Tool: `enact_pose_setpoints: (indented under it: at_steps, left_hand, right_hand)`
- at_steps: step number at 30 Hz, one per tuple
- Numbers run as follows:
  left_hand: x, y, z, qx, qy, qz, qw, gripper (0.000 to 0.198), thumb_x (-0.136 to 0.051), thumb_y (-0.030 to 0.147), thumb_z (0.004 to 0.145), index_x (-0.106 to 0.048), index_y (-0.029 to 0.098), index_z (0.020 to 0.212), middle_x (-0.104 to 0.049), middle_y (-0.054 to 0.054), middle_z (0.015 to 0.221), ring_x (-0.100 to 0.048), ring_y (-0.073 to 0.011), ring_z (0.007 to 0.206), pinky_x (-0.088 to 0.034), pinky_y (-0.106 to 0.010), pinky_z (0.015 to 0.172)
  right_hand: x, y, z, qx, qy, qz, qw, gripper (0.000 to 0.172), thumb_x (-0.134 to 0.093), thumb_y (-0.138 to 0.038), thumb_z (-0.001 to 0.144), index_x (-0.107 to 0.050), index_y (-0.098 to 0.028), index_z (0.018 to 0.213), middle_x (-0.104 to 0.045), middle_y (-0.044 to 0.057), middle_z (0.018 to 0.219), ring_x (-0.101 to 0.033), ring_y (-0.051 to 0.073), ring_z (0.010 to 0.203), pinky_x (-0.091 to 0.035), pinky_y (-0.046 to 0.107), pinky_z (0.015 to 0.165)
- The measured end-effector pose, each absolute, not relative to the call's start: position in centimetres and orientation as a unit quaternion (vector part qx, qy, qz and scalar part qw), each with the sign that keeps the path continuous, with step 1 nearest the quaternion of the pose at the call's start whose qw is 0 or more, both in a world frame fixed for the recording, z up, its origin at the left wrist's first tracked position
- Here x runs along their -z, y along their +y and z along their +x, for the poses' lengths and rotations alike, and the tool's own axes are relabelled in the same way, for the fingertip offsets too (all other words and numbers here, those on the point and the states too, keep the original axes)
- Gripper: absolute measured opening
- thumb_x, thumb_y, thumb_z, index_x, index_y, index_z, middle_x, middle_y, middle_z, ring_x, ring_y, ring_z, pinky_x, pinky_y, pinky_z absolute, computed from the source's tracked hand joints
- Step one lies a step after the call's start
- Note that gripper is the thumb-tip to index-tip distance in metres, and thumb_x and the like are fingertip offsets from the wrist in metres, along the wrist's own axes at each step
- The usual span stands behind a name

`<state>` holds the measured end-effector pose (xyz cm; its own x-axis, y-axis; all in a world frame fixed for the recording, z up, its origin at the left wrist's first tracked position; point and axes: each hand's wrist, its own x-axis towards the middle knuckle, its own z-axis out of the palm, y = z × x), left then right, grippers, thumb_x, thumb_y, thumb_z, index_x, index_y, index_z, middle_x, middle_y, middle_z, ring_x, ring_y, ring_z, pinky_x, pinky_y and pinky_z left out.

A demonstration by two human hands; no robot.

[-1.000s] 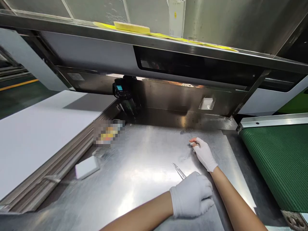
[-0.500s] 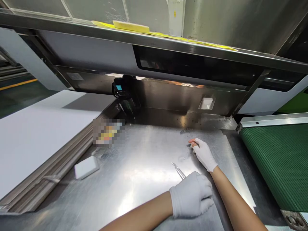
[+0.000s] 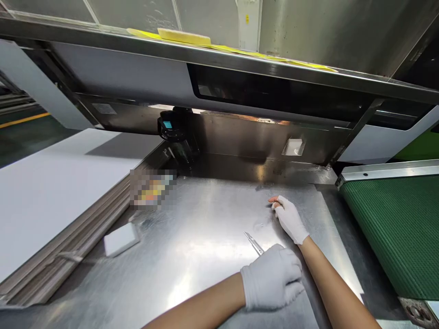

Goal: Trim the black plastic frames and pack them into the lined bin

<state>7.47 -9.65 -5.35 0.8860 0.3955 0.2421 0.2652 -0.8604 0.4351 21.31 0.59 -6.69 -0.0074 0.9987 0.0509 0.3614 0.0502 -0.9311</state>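
Both hands unmoved since earlier. Left hand (image 3: 272, 282) fisted around the blade (image 3: 254, 242). Right hand (image 3: 289, 218) rests loosely curled, empty, on the tabletop (image 3: 192, 237) — well apart.

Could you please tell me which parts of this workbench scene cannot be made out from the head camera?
- Handle of the thin metal blade: hidden inside the gloved left hand.
- Fingertips of the right hand: curled under, so any contents are hidden.
- Item beside the stack of white sheets: pixelated patch.
- Green conveyor belt: cut off by the right edge.
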Motion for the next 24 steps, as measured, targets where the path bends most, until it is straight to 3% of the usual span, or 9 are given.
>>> enact_pose_setpoints:
  at_steps: [3, 8, 14, 24]
  left_hand:
    - [5.32, -9.67, 7.50, -0.161, 0.176, 0.950, 0.201, 0.026, -0.075, 0.035, 0.096, -0.062, 0.021, 0.078, -0.072, -0.001, 0.086, -0.066, -0.0222, 0.083, -0.047, -0.040, 0.076]
    - [5.44, -9.72, 7.55, -0.159, 0.178, 0.950, 0.202, 0.026, -0.075, 0.034, 0.096, -0.063, 0.021, 0.077, -0.071, -0.001, 0.085, -0.066, -0.0221, 0.082, -0.049, -0.040, 0.076]
    - [5.38, -9.68, 7.54, -0.165, 0.178, 0.949, 0.202, 0.025, -0.077, 0.034, 0.094, -0.064, 0.022, 0.077, -0.070, 0.001, 0.083, -0.065, -0.0209, 0.080, -0.051, -0.041, 0.074]
    - [5.41, -9.58, 7.41, -0.159, 0.175, 0.950, 0.205, 0.026, -0.074, 0.034, 0.096, -0.062, 0.021, 0.076, -0.071, -0.001, 0.083, -0.065, -0.0215, 0.080, -0.047, -0.039, 0.073]
  right_hand:
    - [6.77, 0.59, 21.28, -0.385, -0.595, -0.569, 0.417, 0.034, -0.049, -0.033, 0.086, -0.074, -0.021, 0.106, -0.071, 0.002, 0.092, -0.057, 0.019, 0.074, -0.046, 0.030, 0.075]
    - [6.47, 0.45, 21.24, -0.385, -0.600, -0.571, 0.408, 0.033, -0.054, -0.042, 0.091, -0.075, -0.022, 0.107, -0.066, 0.000, 0.076, -0.055, 0.019, 0.067, -0.043, 0.030, 0.067]
    - [6.09, 0.57, 21.29, -0.373, -0.620, -0.552, 0.415, 0.033, -0.054, -0.048, 0.095, -0.076, -0.024, 0.096, -0.078, 0.006, 0.100, -0.069, 0.025, 0.099, -0.053, 0.034, 0.089]
    - [6.21, 0.43, 21.21, -0.376, -0.625, -0.548, 0.409, 0.035, -0.056, -0.050, 0.097, -0.078, -0.023, 0.094, -0.079, 0.006, 0.098, -0.070, 0.025, 0.099, -0.052, 0.035, 0.090]
